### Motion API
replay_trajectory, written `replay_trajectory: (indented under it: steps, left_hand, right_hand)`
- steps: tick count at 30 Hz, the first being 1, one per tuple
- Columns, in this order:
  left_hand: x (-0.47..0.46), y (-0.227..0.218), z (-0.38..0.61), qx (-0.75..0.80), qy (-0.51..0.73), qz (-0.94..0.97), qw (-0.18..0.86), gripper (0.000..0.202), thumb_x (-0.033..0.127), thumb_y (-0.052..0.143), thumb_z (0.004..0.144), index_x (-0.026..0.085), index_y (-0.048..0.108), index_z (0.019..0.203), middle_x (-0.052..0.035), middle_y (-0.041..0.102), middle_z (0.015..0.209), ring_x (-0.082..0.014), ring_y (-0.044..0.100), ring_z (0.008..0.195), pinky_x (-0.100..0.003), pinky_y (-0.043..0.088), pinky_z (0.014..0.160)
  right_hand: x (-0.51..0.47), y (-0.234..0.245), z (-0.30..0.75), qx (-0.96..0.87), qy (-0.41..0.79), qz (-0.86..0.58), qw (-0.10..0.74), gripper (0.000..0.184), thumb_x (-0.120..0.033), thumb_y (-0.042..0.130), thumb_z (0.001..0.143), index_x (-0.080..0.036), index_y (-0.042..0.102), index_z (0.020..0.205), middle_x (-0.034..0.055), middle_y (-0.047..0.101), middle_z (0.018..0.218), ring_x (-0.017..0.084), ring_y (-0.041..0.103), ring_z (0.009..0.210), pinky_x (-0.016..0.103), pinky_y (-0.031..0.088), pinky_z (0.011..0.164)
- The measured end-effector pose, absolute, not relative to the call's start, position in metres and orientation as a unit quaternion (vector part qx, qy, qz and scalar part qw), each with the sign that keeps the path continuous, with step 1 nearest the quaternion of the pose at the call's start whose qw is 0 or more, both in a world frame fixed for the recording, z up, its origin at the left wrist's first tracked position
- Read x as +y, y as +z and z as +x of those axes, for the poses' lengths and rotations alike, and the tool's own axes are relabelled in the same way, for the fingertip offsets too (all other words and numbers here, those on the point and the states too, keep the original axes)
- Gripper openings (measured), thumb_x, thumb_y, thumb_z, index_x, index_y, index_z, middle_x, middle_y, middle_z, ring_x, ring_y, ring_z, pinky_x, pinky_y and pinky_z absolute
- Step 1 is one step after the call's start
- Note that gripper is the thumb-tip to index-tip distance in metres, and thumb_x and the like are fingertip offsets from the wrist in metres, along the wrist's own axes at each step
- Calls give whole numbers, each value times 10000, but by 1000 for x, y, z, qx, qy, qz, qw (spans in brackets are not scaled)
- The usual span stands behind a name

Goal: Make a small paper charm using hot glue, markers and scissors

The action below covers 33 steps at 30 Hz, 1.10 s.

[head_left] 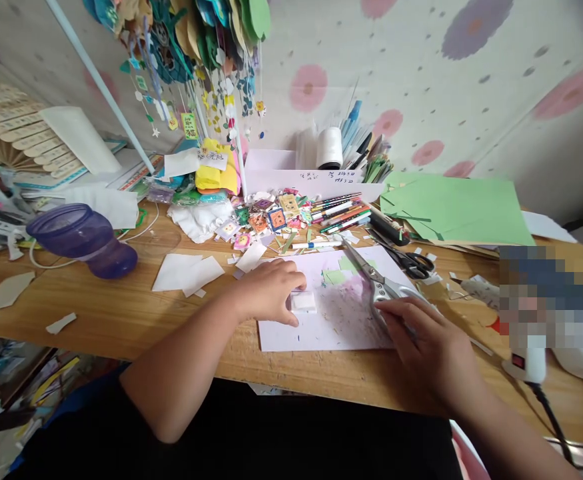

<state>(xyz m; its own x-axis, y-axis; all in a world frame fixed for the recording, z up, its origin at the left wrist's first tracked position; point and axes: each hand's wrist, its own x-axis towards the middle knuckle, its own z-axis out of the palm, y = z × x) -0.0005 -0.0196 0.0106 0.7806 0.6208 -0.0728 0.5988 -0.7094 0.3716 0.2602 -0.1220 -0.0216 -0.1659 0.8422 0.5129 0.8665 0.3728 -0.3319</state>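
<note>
My left hand (271, 291) rests on a white sheet (341, 330), thumb and fingers apart around the left end of a small white rectangular block (304, 303). Whether the fingertips touch the block is hard to tell. In my right hand (434, 343) is a pair of silver scissors (380, 288), held by the handles with the blades pointing away to the upper left. Small green paper pieces (335, 276) and dark crumbs lie on the sheet near a pinkish smudge.
Behind the sheet are cut-out pictures (277, 219), pens (344, 213) and black-handled scissors (416, 264). A purple cup (88, 240) lies tilted at left, near white paper scraps (187, 273). Green sheets (466, 207) lie back right; a white power strip (527, 360) is at right.
</note>
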Motion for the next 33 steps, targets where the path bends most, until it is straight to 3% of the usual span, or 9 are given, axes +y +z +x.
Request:
replay_trajectory:
  steps: [3,7,10,13,16,20,33]
  left_hand:
    - [-22,11,1,342,18,921,185,441,381,759,611,226,581,984,-38,573,1038,-232,531,973,-314,389,815]
    - [-25,14,3,351,16,916,192,434,352,757,614,235,572,988,-30,588,1009,-228,542,937,-310,390,786]
    - [-25,18,3,351,17,913,209,456,367,769,599,240,584,995,-30,609,995,-236,552,928,-310,393,770]
    - [-21,21,-1,364,32,895,257,441,344,757,619,252,596,1019,-12,642,942,-214,576,877,-286,398,721]
    - [-14,18,-7,403,89,860,301,286,275,650,733,254,608,1015,7,660,847,-164,597,761,-252,405,658]
    - [-7,13,-10,434,186,833,287,153,243,483,842,227,635,862,6,663,774,-135,588,691,-236,406,633]
    - [-2,16,-4,513,321,733,310,137,301,580,753,194,601,669,31,596,536,-114,532,510,-209,391,506]
  right_hand:
    - [-120,-17,259,-780,-17,-529,334,139,-154,529,855,-210,619,946,76,641,927,193,642,824,308,510,712]
    - [-113,-10,255,-784,31,-533,317,65,-176,541,855,-218,590,866,32,625,768,158,621,663,270,496,595]
    - [-107,-7,256,-783,49,-553,282,79,-192,519,870,-220,585,904,20,625,723,157,607,600,277,481,555]
    - [-100,-6,259,-794,53,-541,272,175,-124,476,863,-217,597,948,51,644,844,183,634,713,308,503,639]
    - [-94,-5,259,-800,67,-521,289,249,-49,450,826,-212,603,934,69,631,928,191,631,813,319,512,713]
    - [-89,-6,254,-796,101,-498,329,308,-17,435,828,-222,590,998,70,624,950,174,626,845,287,512,711]
    - [-90,-16,247,-771,136,-482,394,254,-14,401,811,-227,513,892,12,556,722,143,549,616,251,446,545]
